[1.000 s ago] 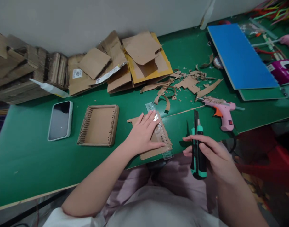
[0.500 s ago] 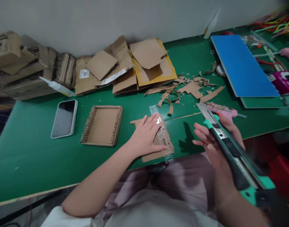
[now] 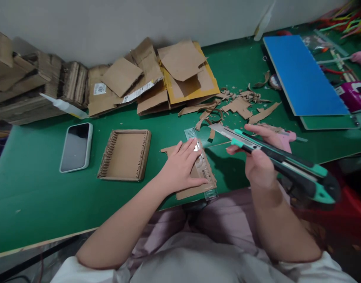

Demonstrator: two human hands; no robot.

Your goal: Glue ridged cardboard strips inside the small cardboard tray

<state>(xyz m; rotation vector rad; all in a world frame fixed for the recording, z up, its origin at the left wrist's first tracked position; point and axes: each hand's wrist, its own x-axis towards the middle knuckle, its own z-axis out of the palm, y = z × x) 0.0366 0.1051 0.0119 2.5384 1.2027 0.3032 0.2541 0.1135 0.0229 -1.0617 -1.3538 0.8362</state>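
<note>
My left hand [image 3: 183,167] lies with spread fingers on a clear ruler [image 3: 201,163] and a torn-edged piece of cardboard [image 3: 186,192] near the table's front edge. Both stay pressed flat under the palm and fingers. Held above the table at the right, a black and teal utility knife [image 3: 286,159] is in my right hand [image 3: 261,157]. Its blade is out and points left, toward the ruler's far end. Left of my left hand sits a shallow cardboard tray [image 3: 146,155] with corrugated edges.
A phone [image 3: 76,147] lies at the left. Stacked cardboard [image 3: 21,94], a glue bottle [image 3: 64,106] and a yellow-edged envelope [image 3: 208,78] line the wall. Cardboard scraps [image 3: 238,106], a pink glue gun [image 3: 286,137] and a blue board [image 3: 306,76] are at the right.
My right hand has turned and brought the knife left, its blade now nearer the ruler. The left hand keeps its place on the ruler, while the whole view has shifted slightly.
</note>
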